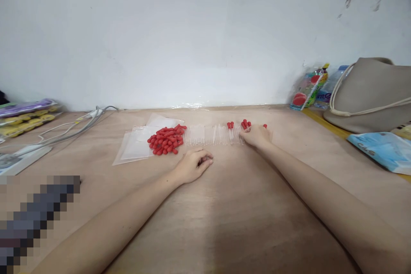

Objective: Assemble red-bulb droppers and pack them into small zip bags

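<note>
A heap of small red rubber bulbs (pixel 166 139) lies on clear plastic bags (pixel 138 145) on the wooden table (pixel 224 205). To its right runs a row of clear glass dropper tubes (pixel 212 134); a few at the right end carry red bulbs (pixel 230 125). My right hand (pixel 257 135) rests at that right end, fingers curled over capped droppers with red tips showing. My left hand (pixel 194 165) lies on the table just in front of the row, fingers loosely curled, nothing visible in it.
Grey cables (pixel 73 128) and yellow-purple packets (pixel 25 113) lie at the left. At the right stand a beige bag (pixel 369 94), drink bottles (pixel 310 87) and a blue packet (pixel 383 150). A white wall rises behind the table.
</note>
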Demonstrator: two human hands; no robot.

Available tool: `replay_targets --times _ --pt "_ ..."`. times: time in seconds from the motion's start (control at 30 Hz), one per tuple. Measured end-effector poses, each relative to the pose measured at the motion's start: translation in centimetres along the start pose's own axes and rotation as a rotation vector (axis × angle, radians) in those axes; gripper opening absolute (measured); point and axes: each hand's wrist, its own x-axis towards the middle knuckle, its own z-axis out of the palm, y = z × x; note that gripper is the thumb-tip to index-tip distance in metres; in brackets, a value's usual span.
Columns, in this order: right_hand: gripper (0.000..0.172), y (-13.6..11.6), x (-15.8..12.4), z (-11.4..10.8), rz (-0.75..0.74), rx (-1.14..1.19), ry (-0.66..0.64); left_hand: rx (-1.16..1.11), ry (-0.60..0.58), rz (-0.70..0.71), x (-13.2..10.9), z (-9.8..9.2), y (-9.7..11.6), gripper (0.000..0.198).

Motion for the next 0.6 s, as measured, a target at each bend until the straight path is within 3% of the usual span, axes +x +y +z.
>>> replay_targets --times 0.43,0.53,0.6 --pt "0.026 -0.7 0.0 -0.4 0.046 -0.021 -0.042 0.01 0.003 0.001 0.0 0.0 0.1 0.017" --pt "0.031 -0.3 0.1 -1.1 0.063 0.058 0.026 0.011 0.002 0.0 0.0 -0.1 0.2 0.017" --pt "0.032 0.5 0.4 -1.6 0.128 0.112 0.144 0.009 -0.001 0.0 0.0 -0.1 0.2 0.017"
